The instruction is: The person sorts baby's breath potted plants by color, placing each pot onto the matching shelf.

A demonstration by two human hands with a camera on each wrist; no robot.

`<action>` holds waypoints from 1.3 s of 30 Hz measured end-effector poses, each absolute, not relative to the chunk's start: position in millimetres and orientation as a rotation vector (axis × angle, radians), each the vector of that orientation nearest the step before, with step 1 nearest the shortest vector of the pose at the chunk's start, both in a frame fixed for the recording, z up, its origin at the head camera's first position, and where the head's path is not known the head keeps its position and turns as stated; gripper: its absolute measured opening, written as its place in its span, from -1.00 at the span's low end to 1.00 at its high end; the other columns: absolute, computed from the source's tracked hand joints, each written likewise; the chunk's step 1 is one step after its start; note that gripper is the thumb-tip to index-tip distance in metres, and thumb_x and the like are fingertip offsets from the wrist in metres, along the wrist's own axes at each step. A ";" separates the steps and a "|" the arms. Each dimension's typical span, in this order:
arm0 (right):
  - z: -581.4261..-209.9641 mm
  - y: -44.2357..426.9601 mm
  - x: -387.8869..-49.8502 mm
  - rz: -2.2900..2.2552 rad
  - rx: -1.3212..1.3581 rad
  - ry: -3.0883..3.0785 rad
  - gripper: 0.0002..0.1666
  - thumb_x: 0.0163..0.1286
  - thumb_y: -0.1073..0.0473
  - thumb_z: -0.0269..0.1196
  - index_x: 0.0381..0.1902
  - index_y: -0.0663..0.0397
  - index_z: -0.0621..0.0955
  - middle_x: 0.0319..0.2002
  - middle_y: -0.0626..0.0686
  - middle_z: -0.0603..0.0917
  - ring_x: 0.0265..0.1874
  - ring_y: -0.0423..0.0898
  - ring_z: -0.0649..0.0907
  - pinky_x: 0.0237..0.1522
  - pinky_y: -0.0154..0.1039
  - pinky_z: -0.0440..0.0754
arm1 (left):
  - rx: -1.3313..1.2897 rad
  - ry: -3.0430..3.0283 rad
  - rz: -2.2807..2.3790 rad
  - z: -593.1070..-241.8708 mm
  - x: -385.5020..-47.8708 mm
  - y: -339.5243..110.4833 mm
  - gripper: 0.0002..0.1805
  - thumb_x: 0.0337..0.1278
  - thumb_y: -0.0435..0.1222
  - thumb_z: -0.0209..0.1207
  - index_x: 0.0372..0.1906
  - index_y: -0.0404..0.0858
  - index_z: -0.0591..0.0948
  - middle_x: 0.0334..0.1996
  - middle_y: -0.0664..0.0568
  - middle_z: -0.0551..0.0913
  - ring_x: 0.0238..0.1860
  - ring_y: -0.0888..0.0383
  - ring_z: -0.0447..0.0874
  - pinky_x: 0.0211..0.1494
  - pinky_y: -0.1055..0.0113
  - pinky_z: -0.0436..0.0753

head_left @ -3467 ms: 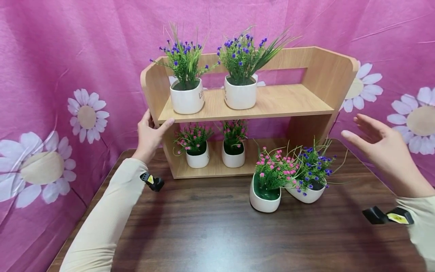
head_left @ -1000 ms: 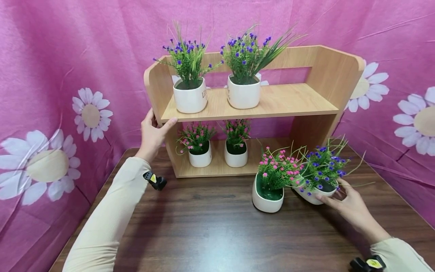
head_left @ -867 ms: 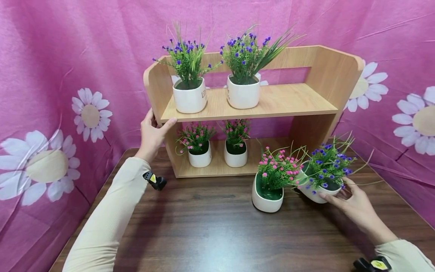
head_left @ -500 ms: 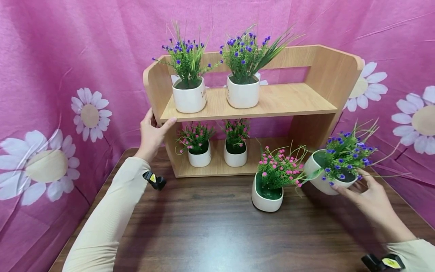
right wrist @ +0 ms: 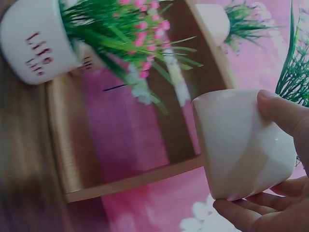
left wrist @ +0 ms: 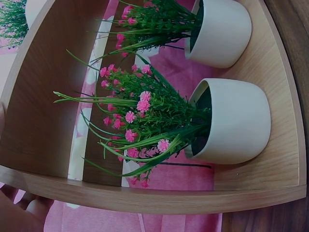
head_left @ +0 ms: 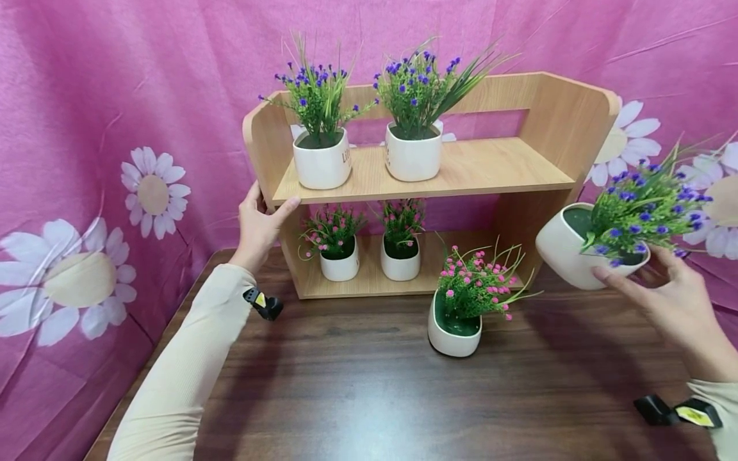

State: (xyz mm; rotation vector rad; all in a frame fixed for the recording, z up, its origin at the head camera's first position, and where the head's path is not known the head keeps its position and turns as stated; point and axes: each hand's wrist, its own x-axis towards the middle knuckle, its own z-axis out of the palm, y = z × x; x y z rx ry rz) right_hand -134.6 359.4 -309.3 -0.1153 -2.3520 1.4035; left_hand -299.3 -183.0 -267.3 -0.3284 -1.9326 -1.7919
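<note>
My right hand (head_left: 677, 298) grips a white pot with purple flowers (head_left: 582, 256), held tilted in the air right of the shelf. In the right wrist view, thumb and fingers lie on opposite sides of this white pot (right wrist: 246, 145). My left hand (head_left: 259, 227) holds the left side panel of the wooden shelf (head_left: 496, 168), its thumb at the upper board's front edge. On that upper board stand two purple-flowered pots (head_left: 321, 160) at left and centre. Two pink-flowered pots (head_left: 400, 259) sit on the lower board. Another pink-flowered pot (head_left: 455, 339) stands on the table in front.
The dark wooden table (head_left: 346, 384) reaches toward the viewer. A pink curtain with white daisies (head_left: 152, 192) hangs behind the shelf. The shelf's right side panel (head_left: 579, 128) rises between the upper board and the lifted pot.
The right hand has come down, gripped the purple-flowered pot beside the pink one, and lifted it up and to the right off the table. The left hand stays on the shelf.
</note>
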 end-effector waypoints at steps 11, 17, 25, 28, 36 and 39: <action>-261.7 343.1 -147.9 1.374 -0.103 -2.279 -0.15 0.23 0.30 0.34 0.42 -0.14 0.26 0.09 -0.27 0.50 -0.17 -0.62 0.52 -0.29 -0.72 0.50 | -0.308 -1.942 -1.801 -266.8 -300.1 -182.0 -0.21 -0.02 -0.36 0.38 0.38 -0.21 0.33 0.25 -0.19 0.47 0.21 0.08 0.45 0.28 0.29 0.46; -236.2 330.3 -157.8 1.391 -0.056 -2.196 -0.20 0.18 0.33 0.37 0.37 -0.08 0.36 0.02 -0.28 0.55 -0.17 -0.53 0.57 -0.23 -0.73 0.48 | -0.313 -1.945 -1.777 -266.9 -298.6 -181.3 -0.22 -0.03 -0.35 0.39 0.36 -0.20 0.35 0.22 -0.18 0.50 0.17 0.10 0.47 0.25 0.28 0.49; -206.4 309.5 -178.4 1.415 -0.001 -2.122 -0.31 0.15 0.29 0.40 0.25 -0.11 0.47 0.00 -0.24 0.57 -0.19 -0.42 0.60 -0.28 -0.70 0.51 | -0.318 -1.933 -1.790 -266.2 -298.8 -182.5 -0.24 -0.01 -0.36 0.38 0.35 -0.22 0.36 0.21 -0.19 0.50 0.17 0.12 0.47 0.24 0.30 0.49; -198.0 299.7 -187.4 1.425 -0.003 -2.083 -0.31 0.14 0.28 0.40 0.25 -0.09 0.47 0.00 -0.21 0.55 -0.20 -0.38 0.61 -0.29 -0.68 0.52 | -0.309 -1.942 -1.794 -262.7 -294.1 -181.4 -0.24 -0.01 -0.37 0.38 0.36 -0.24 0.35 0.22 -0.21 0.49 0.16 0.11 0.48 0.24 0.30 0.49; -182.6 277.6 -213.8 1.414 -0.100 -1.989 -0.26 0.06 0.18 0.46 0.23 -0.07 0.47 -0.10 -0.22 0.49 -0.25 -0.37 0.57 -0.26 -0.64 0.49 | -0.296 -1.973 -1.785 -250.9 -277.4 -174.7 -0.24 0.01 -0.39 0.35 0.37 -0.30 0.32 0.24 -0.27 0.46 0.19 0.05 0.47 0.26 0.27 0.49; -181.3 274.0 -223.9 1.396 -0.131 -2.005 -0.26 0.07 0.12 0.46 0.23 -0.06 0.45 -0.11 -0.23 0.47 -0.23 -0.36 0.54 -0.24 -0.61 0.48 | -0.295 -1.970 -1.788 -249.9 -275.6 -173.2 -0.24 0.01 -0.40 0.34 0.37 -0.30 0.32 0.24 -0.27 0.45 0.19 0.04 0.47 0.26 0.27 0.48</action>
